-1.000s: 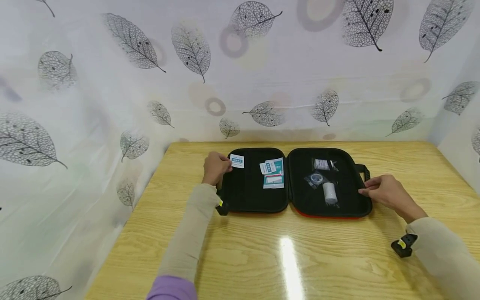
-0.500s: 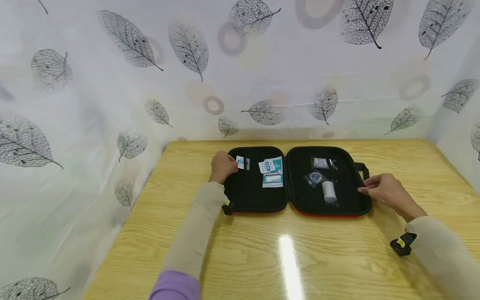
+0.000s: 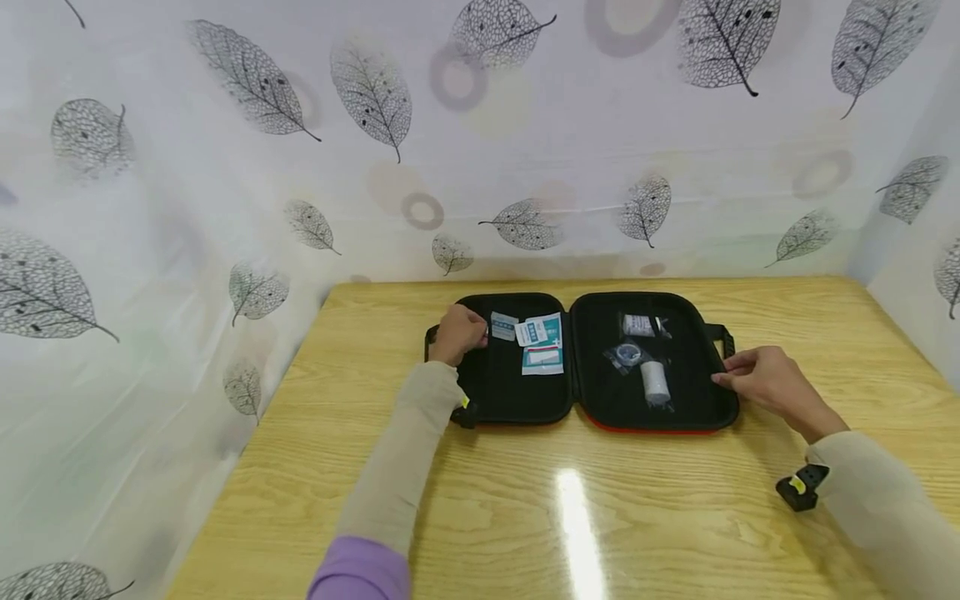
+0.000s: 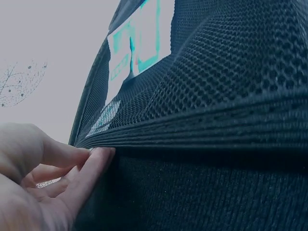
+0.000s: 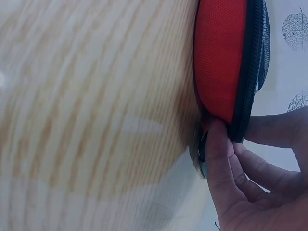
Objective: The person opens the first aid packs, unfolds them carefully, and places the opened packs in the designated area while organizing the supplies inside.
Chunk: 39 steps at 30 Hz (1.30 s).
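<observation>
An unfolded case [image 3: 517, 396], black inside and red outside, lies on the table. My left hand [image 3: 458, 333] is over its left half; in the left wrist view its thumb and fingertip pinch the elastic edge [image 4: 192, 127] of a mesh pocket. A small packet [image 3: 503, 326] lies behind the mesh, close to those fingers. White and teal packets [image 3: 543, 357] lie farther right, near the hinge. My right hand [image 3: 772, 385] holds the case's right rim, thumb and fingers on either side of the zipper edge [image 5: 243, 82].
In the right half lie a white roll [image 3: 655, 382], a clear-wrapped round item [image 3: 628, 355] and a wrapped bundle [image 3: 641, 325]. A black handle [image 3: 722, 337] sticks out on the right. Behind the wooden table [image 3: 525, 517] hangs a leaf-print sheet [image 3: 420, 117].
The left hand has moved right, carrying the small packet into the mesh pocket; the packet is now out of its fingers, behind the mesh. The right hand keeps its hold on the rim.
</observation>
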### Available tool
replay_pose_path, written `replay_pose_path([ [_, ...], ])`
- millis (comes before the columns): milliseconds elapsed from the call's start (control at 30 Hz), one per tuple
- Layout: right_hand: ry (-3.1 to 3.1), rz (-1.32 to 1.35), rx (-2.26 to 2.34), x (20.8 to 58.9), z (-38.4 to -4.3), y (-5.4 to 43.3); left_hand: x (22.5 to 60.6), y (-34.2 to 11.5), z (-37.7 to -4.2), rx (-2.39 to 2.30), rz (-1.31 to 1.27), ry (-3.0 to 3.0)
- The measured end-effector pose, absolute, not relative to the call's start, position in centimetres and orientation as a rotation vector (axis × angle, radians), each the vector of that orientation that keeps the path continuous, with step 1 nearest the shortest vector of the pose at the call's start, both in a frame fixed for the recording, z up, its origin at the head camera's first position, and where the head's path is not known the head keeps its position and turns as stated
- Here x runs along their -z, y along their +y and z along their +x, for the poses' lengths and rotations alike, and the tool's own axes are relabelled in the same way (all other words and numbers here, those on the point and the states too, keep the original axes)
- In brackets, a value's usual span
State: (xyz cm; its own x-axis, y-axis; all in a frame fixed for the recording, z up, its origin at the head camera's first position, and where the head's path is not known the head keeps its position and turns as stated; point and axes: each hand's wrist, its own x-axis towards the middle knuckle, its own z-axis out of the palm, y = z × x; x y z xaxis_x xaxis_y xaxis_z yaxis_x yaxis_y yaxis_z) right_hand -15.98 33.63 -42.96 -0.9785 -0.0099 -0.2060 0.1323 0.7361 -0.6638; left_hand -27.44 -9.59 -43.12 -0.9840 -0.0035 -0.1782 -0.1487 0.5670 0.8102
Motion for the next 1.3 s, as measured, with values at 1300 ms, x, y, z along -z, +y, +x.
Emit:
replay_pose_path([
  [1300, 2.751, 0.099, 1.092, 43.1, -15.8, 33.8, 43.3, -5.8, -27.5, -1.262, -0.032, 2.713],
])
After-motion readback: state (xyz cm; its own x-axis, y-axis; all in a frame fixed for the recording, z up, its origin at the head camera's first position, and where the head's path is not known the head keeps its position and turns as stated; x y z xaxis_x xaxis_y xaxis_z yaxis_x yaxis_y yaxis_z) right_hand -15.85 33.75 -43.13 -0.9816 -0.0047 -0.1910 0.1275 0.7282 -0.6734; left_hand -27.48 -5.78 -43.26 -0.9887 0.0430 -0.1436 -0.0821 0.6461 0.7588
